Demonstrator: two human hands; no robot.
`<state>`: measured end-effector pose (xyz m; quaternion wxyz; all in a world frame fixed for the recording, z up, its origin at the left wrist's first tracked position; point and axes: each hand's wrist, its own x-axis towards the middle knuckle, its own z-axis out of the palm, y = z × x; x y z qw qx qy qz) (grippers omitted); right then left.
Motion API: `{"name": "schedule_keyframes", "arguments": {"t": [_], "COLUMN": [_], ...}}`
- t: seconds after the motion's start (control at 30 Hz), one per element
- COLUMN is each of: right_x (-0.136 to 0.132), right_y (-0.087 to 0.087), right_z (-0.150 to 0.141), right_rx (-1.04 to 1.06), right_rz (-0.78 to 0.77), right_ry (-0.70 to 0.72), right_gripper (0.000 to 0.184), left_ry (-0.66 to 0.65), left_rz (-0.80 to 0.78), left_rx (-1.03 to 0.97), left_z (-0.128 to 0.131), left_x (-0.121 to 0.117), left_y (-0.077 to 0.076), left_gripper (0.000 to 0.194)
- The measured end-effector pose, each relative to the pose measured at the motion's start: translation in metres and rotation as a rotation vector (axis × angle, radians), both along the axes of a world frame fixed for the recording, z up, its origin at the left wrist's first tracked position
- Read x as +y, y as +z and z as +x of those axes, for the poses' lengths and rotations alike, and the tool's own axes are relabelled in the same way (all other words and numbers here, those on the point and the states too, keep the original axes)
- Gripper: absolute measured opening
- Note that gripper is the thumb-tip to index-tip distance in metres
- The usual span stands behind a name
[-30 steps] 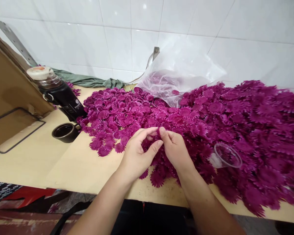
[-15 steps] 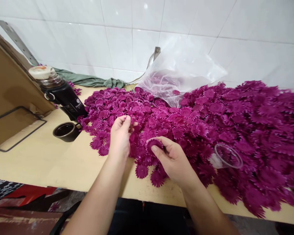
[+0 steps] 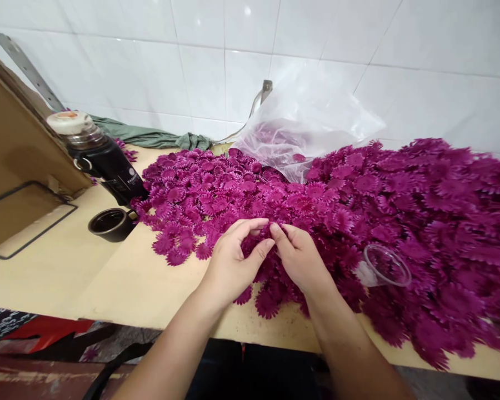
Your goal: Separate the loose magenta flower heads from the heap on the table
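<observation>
My hands meet over the front of a large heap of purple artificial flower heads [image 3: 233, 183]. My left hand [image 3: 235, 258] curves with thumb and fingertips a little apart, around purple petals that look like one flower head. My right hand [image 3: 298, 258] is closed in a pinch close against the left fingertips, at the same flower head. Most of that piece is hidden by the fingers, and I cannot make out its outline against the heap.
A black flask [image 3: 108, 161] leans at the left beside a dark mug [image 3: 112, 225]. A clear plastic bag [image 3: 308, 122] lies behind the heap by the tiled wall. A clear plastic cup [image 3: 385, 266] rests among the flowers. A cardboard box [image 3: 20, 144] stands far left on the tan tabletop [image 3: 141, 278].
My left hand has moved right and down, from a pinch over the heap to meet my right hand. The right hand has turned, and its flower head is now mostly hidden.
</observation>
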<state>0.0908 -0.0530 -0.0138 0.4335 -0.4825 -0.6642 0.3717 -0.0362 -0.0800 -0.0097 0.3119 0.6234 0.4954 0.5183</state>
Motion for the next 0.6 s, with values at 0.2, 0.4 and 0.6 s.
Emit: {"name": "schedule_keyframes", "arguments": {"t": [0.2,0.4,0.6], "right_x": [-0.001,-0.01,-0.014], "right_y": [0.001,0.003,0.005], "right_z": [-0.002,-0.007,-0.013], "right_rx": [0.117,0.134,0.073], "right_rz": [-0.053,-0.034,0.051], "right_ry": [0.114,0.192,0.078], "right_gripper": [0.039,0.014,0.011], "left_ry": [-0.025,0.018,0.091], "left_rz": [-0.057,-0.147,-0.124], "left_rx": [-0.134,-0.381,-0.628], "left_z": [0.002,0.0,0.005], "left_x": [0.004,0.011,0.016], "left_y": [0.0,0.004,0.002], "left_gripper": [0.023,0.005,0.004]}}
